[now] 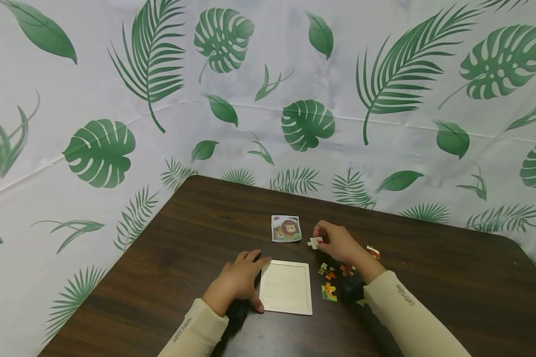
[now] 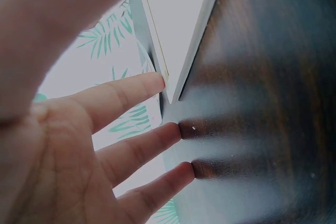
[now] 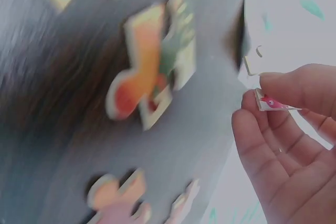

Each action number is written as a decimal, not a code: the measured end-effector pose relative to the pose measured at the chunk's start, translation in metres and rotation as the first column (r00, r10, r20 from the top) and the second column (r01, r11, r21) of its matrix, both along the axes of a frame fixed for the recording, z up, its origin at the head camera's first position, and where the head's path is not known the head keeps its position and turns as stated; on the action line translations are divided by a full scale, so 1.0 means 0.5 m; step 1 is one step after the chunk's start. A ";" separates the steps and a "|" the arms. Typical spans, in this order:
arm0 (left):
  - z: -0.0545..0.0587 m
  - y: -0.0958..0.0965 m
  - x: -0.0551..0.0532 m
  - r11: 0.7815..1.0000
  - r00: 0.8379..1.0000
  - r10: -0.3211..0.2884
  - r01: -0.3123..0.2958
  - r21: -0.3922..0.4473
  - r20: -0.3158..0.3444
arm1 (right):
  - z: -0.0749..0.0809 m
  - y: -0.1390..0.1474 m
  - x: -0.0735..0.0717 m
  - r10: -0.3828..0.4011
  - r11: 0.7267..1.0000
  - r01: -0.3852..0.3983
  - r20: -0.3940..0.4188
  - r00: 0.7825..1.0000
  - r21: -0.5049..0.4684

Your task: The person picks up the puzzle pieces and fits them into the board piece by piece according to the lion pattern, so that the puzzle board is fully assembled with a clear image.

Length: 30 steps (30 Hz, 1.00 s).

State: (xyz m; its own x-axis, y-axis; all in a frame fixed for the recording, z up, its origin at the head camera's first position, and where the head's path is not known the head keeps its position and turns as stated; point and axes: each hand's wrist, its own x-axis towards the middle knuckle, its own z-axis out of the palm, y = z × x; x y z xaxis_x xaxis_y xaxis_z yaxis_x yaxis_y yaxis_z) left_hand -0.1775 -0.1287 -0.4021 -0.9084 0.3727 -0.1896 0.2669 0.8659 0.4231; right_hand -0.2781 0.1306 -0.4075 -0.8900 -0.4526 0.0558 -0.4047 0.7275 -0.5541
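Observation:
My right hand point(image 1: 339, 244) pinches a white jigsaw piece point(image 1: 314, 242) above the table, between thumb and fingers. A pink bird with one eye shows on this piece point(image 3: 274, 103) in the right wrist view. My left hand point(image 1: 240, 277) lies at the left side of a pale square puzzle tray point(image 1: 287, 288), fingers spread. Its thumb is at the tray's near left corner and its index finger at the far left corner. Two other fingertips point(image 2: 186, 170) rest on the tabletop in the left wrist view. The tray's recess holds no pieces.
A picture card point(image 1: 286, 228) with a lion lies beyond the tray on the dark wooden table point(image 1: 205, 223). Several loose jigsaw pieces point(image 1: 329, 292) are scattered right of the tray, some under my right forearm. A leaf-patterned cloth point(image 1: 308, 124) hangs behind the table.

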 end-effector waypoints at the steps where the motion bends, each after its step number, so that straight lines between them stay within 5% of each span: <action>1: 0.000 0.000 0.000 1.000 1.000 0.000 0.000 -0.001 0.000 | 0.003 -0.004 0.003 0.007 1.000 -0.007 0.008 1.000 -0.005; 18: -0.002 0.000 -0.004 1.000 1.000 -0.004 0.004 -0.008 -0.005 | 0.029 -0.057 0.030 0.140 0.990 -0.140 0.070 0.988 -0.009; 30: -0.005 -0.002 -0.005 1.000 1.000 -0.006 0.005 -0.007 -0.019 | 0.025 -0.086 0.043 0.237 0.971 -0.236 0.018 0.971 -0.045</action>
State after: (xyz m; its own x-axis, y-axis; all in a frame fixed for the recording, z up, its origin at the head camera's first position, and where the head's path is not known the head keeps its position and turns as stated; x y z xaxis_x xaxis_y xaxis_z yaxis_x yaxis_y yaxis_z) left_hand -0.1800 -0.1295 -0.4045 -0.9097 0.3763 -0.1754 0.2794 0.8675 0.4116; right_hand -0.2565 0.0876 -0.3949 -0.7592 -0.6480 0.0606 -0.5495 0.5882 -0.5934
